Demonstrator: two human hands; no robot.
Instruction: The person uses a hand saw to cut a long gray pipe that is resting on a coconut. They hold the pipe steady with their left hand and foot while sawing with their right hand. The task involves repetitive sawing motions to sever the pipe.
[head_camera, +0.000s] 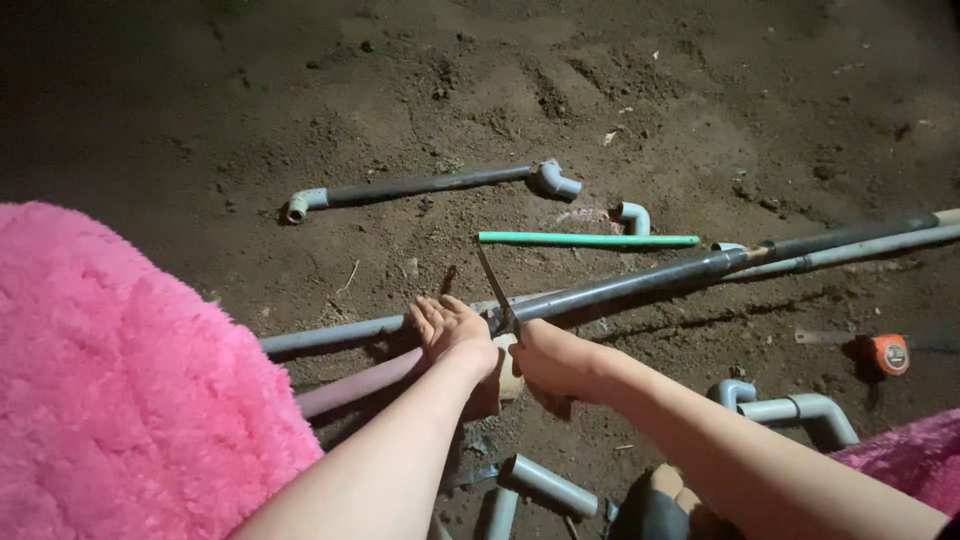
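Under the left hand (452, 328), fingers spread flat, a long grey pipe (640, 283) lies across the dirt floor (420, 90). Just right, the right hand (550, 362) grips a hacksaw blade (496, 288) on it. The pipe looks uncut, perhaps just nicked.

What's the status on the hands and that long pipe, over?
Left hand flat on the long grey pipe, steadying. Right hand shut on a thin blade set across the pipe. Green rod lies just beyond, apart.
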